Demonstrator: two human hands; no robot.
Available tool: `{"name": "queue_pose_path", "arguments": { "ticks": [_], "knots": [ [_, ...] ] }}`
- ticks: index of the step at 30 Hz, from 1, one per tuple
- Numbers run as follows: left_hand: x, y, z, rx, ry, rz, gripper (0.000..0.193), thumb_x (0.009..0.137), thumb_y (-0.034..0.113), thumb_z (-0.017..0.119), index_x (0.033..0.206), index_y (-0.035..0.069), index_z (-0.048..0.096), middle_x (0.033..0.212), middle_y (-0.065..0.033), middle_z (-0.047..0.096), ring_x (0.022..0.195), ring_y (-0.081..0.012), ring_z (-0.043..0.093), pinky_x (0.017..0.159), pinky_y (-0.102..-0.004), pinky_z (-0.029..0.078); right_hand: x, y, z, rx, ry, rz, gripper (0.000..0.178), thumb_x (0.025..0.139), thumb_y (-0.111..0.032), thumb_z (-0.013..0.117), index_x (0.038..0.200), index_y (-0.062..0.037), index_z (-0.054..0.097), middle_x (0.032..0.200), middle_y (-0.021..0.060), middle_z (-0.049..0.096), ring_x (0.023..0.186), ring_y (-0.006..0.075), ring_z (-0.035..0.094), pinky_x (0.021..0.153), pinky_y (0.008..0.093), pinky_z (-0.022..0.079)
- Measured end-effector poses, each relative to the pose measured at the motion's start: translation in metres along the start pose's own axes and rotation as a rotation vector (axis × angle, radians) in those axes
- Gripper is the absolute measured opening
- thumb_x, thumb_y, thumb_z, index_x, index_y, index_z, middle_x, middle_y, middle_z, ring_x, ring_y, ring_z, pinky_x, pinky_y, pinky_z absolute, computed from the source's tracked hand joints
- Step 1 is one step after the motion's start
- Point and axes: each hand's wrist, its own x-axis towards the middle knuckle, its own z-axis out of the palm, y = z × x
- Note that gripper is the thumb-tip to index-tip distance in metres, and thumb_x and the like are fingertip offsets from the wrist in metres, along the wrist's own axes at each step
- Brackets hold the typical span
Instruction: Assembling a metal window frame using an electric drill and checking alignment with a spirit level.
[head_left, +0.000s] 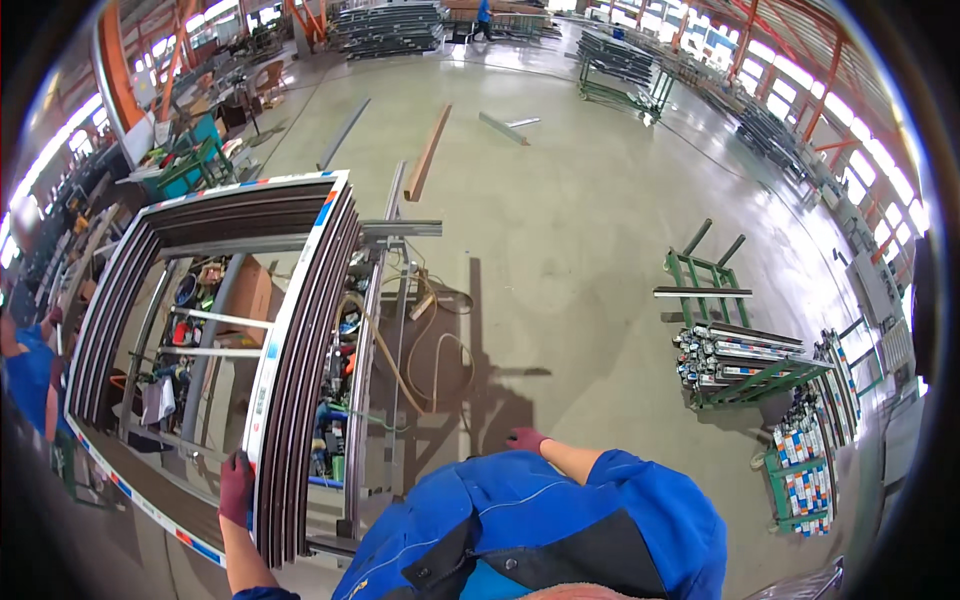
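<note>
A stack of rectangular window frames [262, 430], dark brown with a white, tape-marked top face, rests tilted on a metal stand at my left. My left hand [237, 488], in a dark red glove, is closed on the near right corner region of the top frame. My right hand [525, 439], gloved alike, hangs in front of my body over the floor. It holds nothing, and its fingers appear loosely apart. Through the frames' opening show a shelf with tools, a cardboard box [250, 297] and metal crossbars [215, 351].
A co-worker in blue [30, 375] stands at the frames' far left side. A tan hose [385, 345] loops beside the stand. Metal profiles [428, 150] lie ahead on the floor. Green racks [708, 280] with stacked profiles [740, 355] stand at right.
</note>
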Motion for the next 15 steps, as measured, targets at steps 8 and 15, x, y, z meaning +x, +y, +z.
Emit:
{"name": "queue_pose_path", "arguments": {
  "ticks": [8,15],
  "knots": [
    [-0.029,0.031,0.001,0.236,0.135,0.061,0.035,0.106,0.030,0.052,0.096,-0.001,0.065,0.084,-0.0205,0.068,0.076,-0.0367,0.065,0.070,-0.0467,0.051,0.025,-0.003,-0.030,0.086,-0.188,0.146,0.063,0.094,-0.051,0.063,0.127,0.0014,0.067,0.129,0.0280,0.068,0.122,0.0433,0.065,0.102,0.0487,0.052],
    [-0.066,0.096,0.044,0.611,0.376,-0.055,0.046,0.086,0.036,0.080,0.113,0.003,0.061,0.103,-0.0215,0.070,0.093,-0.0465,0.067,0.079,-0.0548,0.052,0.053,-0.027,-0.040,0.119,-0.181,0.142,0.065,0.094,-0.053,0.062,0.129,0.0016,0.066,0.130,0.0281,0.068,0.122,0.0430,0.065,0.101,0.0488,0.053]
  ]
}}
